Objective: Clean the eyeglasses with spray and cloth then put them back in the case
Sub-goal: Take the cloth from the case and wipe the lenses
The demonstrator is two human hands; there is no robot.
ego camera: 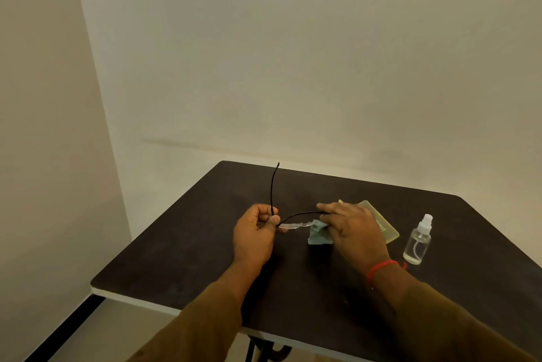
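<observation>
Above the middle of the dark table [205, 259], my left hand [254, 237] pinches the left end of the eyeglasses [291, 225], which have a clear frame and thin black arms. One arm sticks up toward the wall. My right hand [353, 229] presses a small grey-green cloth [318, 234] onto the right lens, which the cloth and fingers hide. A pale yellow-green glasses case [387, 229] lies flat behind my right hand, partly covered by it. A clear spray bottle [418, 241] with a white cap stands upright to the right.
The table stands in a corner against plain cream walls. Its white front edge [132, 298] runs from lower left to lower right, with a black metal leg [264, 347] below. A red thread band circles my right wrist.
</observation>
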